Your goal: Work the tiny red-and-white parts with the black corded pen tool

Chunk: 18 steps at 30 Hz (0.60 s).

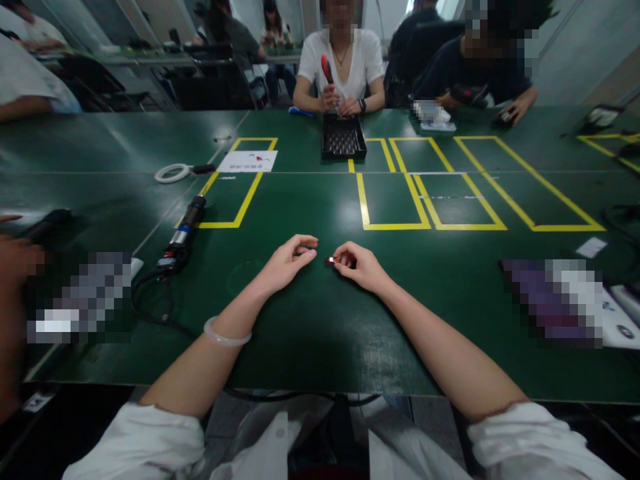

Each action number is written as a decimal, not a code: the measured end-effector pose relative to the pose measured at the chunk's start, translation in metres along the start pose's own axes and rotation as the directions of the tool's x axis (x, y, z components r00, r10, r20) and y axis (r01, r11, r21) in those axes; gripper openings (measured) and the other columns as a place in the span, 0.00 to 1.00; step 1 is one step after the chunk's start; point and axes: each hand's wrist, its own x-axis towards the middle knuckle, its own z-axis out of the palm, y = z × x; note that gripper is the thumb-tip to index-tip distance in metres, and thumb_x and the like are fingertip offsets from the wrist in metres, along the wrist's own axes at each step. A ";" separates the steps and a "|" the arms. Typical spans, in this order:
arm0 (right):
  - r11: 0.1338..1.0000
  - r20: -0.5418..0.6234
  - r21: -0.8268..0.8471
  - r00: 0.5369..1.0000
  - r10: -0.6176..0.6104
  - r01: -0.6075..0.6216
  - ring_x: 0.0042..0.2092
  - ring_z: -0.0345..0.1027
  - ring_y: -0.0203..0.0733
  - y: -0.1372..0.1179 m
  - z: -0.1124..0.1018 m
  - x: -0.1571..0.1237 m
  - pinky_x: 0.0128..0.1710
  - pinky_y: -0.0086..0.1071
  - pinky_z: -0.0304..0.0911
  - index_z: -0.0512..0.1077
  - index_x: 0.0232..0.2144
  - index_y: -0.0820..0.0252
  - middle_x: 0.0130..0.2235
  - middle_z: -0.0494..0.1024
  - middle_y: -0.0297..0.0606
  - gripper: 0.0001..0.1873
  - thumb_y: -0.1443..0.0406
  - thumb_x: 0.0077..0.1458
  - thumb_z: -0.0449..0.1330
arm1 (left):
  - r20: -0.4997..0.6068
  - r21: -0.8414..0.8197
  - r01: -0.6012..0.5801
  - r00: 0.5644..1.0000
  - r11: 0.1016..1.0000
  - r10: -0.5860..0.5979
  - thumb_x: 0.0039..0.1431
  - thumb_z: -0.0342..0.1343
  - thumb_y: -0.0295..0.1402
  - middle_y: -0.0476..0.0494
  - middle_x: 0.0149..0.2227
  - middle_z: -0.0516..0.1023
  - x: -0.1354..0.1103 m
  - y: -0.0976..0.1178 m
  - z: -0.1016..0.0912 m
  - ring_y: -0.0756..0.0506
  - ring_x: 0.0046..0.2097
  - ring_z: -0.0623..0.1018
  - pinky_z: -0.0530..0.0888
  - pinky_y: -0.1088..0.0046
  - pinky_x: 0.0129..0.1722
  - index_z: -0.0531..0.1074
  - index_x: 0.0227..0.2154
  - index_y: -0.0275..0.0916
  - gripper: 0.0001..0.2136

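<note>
- My right hand (pixel 359 265) pinches a small red-and-silver piece (pixel 331 261) by one end, I'd guess to leave its tip exposed.
- Left hand (pixel 289 261) looks empty, fingers parted.
- Piece is between both, over green tabletop (pixel 305 333), probably for reach.

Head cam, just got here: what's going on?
The person's right hand pinches a small red-and-silver object over the dark green table; it's too small to identify. The left hand is open beside it, holding nothing visible and apart from the object. A black-and-silver cylindrical tool with a cable lies to the left. Across the table, a co-worker in a white top holds a red-and-black tool by a black rectangular tray.
</note>
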 end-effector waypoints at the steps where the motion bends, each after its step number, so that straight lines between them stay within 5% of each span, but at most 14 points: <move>1: 1.000 0.004 0.001 1.000 0.008 -0.008 0.27 0.62 0.31 0.000 0.000 0.000 0.29 0.27 0.59 0.69 0.37 0.60 0.28 0.70 0.30 0.07 0.68 0.52 0.60 | -0.023 0.040 -0.010 1.000 0.999 0.011 0.59 0.55 0.44 0.37 0.54 0.72 -0.002 0.001 -0.011 0.42 0.52 0.74 0.71 0.62 0.51 0.68 0.51 0.38 0.21; 6: 1.000 0.010 0.011 1.000 0.023 -0.023 0.28 0.62 0.31 -0.001 0.000 0.000 0.29 0.27 0.59 0.69 0.36 0.60 0.28 0.70 0.30 0.07 0.68 0.52 0.60 | -0.278 0.438 0.074 0.959 0.896 0.057 0.61 0.51 0.47 0.37 0.58 0.69 -0.023 -0.011 -0.092 0.40 0.56 0.71 0.68 0.59 0.57 0.64 0.57 0.37 0.26; 11: 1.000 0.011 -0.002 1.000 0.011 -0.011 0.28 0.62 0.32 -0.004 0.001 0.001 0.29 0.27 0.59 0.69 0.36 0.60 0.29 0.71 0.31 0.07 0.68 0.52 0.60 | -0.518 0.783 0.489 0.855 0.384 -0.034 0.62 0.49 0.45 0.31 0.61 0.65 -0.056 -0.054 -0.170 0.34 0.61 0.65 0.62 0.54 0.60 0.58 0.59 0.31 0.28; 14: 1.000 0.011 -0.013 1.000 0.019 -0.019 0.28 0.62 0.32 -0.005 0.001 0.001 0.30 0.27 0.59 0.69 0.35 0.60 0.29 0.71 0.31 0.06 0.67 0.52 0.60 | -0.574 0.762 0.616 0.785 0.198 -0.233 0.62 0.48 0.47 0.27 0.59 0.66 -0.071 -0.080 -0.195 0.34 0.58 0.68 0.67 0.60 0.54 0.59 0.56 0.28 0.28; 18: 0.999 0.022 -0.020 0.999 0.025 -0.025 0.28 0.63 0.32 -0.004 0.001 0.000 0.30 0.27 0.59 0.69 0.36 0.60 0.29 0.71 0.31 0.07 0.68 0.52 0.60 | -0.513 0.772 0.602 0.780 0.205 -0.358 0.62 0.48 0.45 0.34 0.49 0.75 -0.079 -0.095 -0.204 0.39 0.48 0.75 0.70 0.70 0.43 0.63 0.52 0.31 0.23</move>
